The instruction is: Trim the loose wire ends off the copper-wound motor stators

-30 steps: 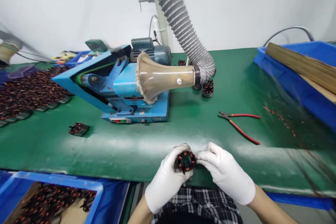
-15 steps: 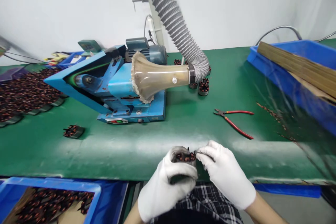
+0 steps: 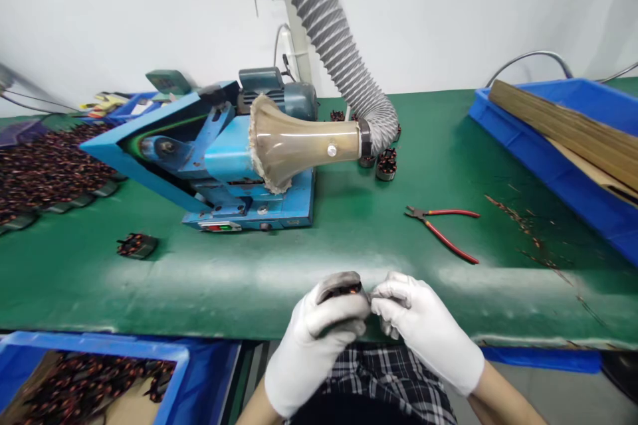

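A motor stator [image 3: 345, 290] with copper windings sits in my left hand [image 3: 313, 339], which wears a white glove and has its fingers wrapped round it. Only a strip of copper and black on the stator shows between the fingers. Close against its right side is my gloved right hand [image 3: 423, 329], thumb and fingers pinched together at the stator's edge. What lies in that pinch is too small to make out. Both hands are over the front edge of the green table [image 3: 209, 305].
Red-handled cutting pliers [image 3: 443, 226] lie right of centre, near scattered wire scraps [image 3: 523, 226]. A blue belt machine [image 3: 249, 172] with a hose [image 3: 339, 33] stands behind. One stator [image 3: 137, 246] lies left; massed stators [image 3: 54, 166] stand beyond. Blue bins [image 3: 184, 372] flank the front left.
My left hand has turned the stator, so less of its copper top shows between the fingers. My right hand stays pinched at its side, having shifted only slightly.
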`<state>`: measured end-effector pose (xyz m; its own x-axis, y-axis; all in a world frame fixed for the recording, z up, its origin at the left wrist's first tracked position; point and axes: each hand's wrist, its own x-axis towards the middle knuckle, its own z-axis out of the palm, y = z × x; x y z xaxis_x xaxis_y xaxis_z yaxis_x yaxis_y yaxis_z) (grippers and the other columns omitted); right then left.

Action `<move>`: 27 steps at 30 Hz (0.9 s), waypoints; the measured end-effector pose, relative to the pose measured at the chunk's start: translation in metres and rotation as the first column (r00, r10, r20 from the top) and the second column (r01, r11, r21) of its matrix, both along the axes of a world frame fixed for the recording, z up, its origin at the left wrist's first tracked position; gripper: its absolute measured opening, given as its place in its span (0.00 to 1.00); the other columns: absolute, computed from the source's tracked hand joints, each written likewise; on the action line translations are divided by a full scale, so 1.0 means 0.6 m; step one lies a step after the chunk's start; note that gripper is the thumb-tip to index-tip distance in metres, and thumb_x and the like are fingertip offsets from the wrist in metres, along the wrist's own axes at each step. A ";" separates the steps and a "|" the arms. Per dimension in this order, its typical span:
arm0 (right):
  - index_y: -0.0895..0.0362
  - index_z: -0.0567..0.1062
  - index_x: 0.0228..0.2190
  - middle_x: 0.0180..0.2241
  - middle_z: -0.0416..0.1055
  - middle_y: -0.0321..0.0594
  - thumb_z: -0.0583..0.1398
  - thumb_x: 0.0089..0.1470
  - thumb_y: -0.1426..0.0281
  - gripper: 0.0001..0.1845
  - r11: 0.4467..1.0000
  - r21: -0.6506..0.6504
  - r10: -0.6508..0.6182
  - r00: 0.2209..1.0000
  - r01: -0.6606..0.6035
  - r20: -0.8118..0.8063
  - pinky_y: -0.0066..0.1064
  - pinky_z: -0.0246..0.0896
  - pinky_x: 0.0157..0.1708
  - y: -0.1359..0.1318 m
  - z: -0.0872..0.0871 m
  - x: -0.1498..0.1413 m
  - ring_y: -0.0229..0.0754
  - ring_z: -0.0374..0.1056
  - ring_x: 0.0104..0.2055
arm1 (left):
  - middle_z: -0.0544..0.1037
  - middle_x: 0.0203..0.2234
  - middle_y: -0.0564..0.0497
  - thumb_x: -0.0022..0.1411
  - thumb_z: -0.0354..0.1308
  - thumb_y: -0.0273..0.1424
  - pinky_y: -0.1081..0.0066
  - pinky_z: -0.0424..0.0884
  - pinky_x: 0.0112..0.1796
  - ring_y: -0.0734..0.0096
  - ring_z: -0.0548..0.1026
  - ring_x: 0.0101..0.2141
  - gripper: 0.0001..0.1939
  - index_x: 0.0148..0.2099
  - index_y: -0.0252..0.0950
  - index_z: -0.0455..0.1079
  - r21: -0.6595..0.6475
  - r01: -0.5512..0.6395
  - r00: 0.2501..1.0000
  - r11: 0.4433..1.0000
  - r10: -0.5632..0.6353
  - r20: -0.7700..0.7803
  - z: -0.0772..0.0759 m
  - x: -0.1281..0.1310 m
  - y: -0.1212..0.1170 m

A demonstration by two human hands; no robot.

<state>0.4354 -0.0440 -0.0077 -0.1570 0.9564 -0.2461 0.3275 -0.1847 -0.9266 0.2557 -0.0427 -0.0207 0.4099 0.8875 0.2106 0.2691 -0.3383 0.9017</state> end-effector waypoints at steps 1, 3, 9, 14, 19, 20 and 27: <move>0.57 0.66 0.18 0.18 0.58 0.32 0.54 0.47 0.70 0.10 0.998 -0.071 -0.006 0.998 0.001 -0.061 0.25 0.53 0.19 0.002 -0.001 0.000 0.34 0.58 0.18 | 0.66 0.48 0.46 0.52 0.57 0.22 0.62 0.65 0.49 0.61 0.65 0.50 0.19 0.47 0.40 0.66 0.066 -0.051 0.997 0.997 0.055 -0.057 -0.002 -0.001 -0.002; 0.57 0.64 0.18 0.16 0.57 0.30 0.53 0.47 0.69 0.09 0.984 -0.179 -0.029 0.987 -0.001 -0.161 0.25 0.52 0.18 0.004 -0.001 -0.001 0.34 0.56 0.16 | 0.63 0.50 0.43 0.50 0.58 0.21 0.59 0.62 0.51 0.58 0.61 0.53 0.27 0.53 0.39 0.60 0.151 -0.088 0.980 0.985 0.112 -0.162 -0.005 -0.002 -0.002; 0.57 0.70 0.20 0.22 0.62 0.36 0.52 0.49 0.68 0.11 0.980 0.173 -0.120 0.984 0.096 0.133 0.29 0.56 0.25 0.004 -0.017 -0.006 0.37 0.60 0.23 | 0.71 0.38 0.51 0.47 0.59 0.20 0.69 0.71 0.40 0.67 0.71 0.40 0.17 0.40 0.41 0.67 -0.026 0.189 0.971 0.982 -0.190 -0.144 -0.006 0.003 0.013; 0.56 0.62 0.20 0.15 0.56 0.31 0.51 0.50 0.60 0.15 0.967 -0.234 0.056 0.983 -0.096 -0.173 0.26 0.53 0.17 0.011 -0.057 0.000 0.34 0.55 0.16 | 0.68 0.44 0.43 0.53 0.49 0.16 0.63 0.70 0.42 0.62 0.69 0.44 0.22 0.49 0.38 0.64 0.375 0.056 0.946 0.925 0.071 -0.316 -0.050 0.009 0.011; 0.59 0.67 0.21 0.16 0.58 0.32 0.54 0.50 0.66 0.11 0.947 -0.225 0.208 0.971 -0.230 -0.120 0.25 0.50 0.17 0.036 -0.063 0.013 0.33 0.54 0.16 | 0.71 0.42 0.47 0.46 0.58 0.21 0.55 0.63 0.50 0.57 0.62 0.52 0.22 0.46 0.38 0.62 0.185 0.052 0.880 0.981 0.043 -0.473 -0.066 0.009 0.023; 0.59 0.69 0.21 0.18 0.59 0.33 0.55 0.49 0.69 0.09 0.950 -0.187 0.239 0.968 -0.251 -0.081 0.25 0.50 0.18 0.042 -0.057 0.016 0.33 0.54 0.17 | 0.71 0.43 0.48 0.45 0.62 0.23 0.54 0.61 0.51 0.56 0.61 0.53 0.23 0.45 0.39 0.62 0.110 0.055 0.874 0.992 0.006 -0.486 -0.063 0.007 0.028; 0.56 0.77 0.27 0.25 0.63 0.38 0.51 0.52 0.76 0.14 0.714 0.056 0.550 0.608 -0.698 0.572 0.27 0.54 0.26 0.079 -0.008 0.102 0.36 0.58 0.22 | 0.71 0.44 0.48 0.40 0.67 0.28 0.52 0.52 0.55 0.56 0.61 0.53 0.28 0.46 0.39 0.63 -0.001 0.124 0.857 0.992 -0.108 -0.504 -0.051 -0.010 0.045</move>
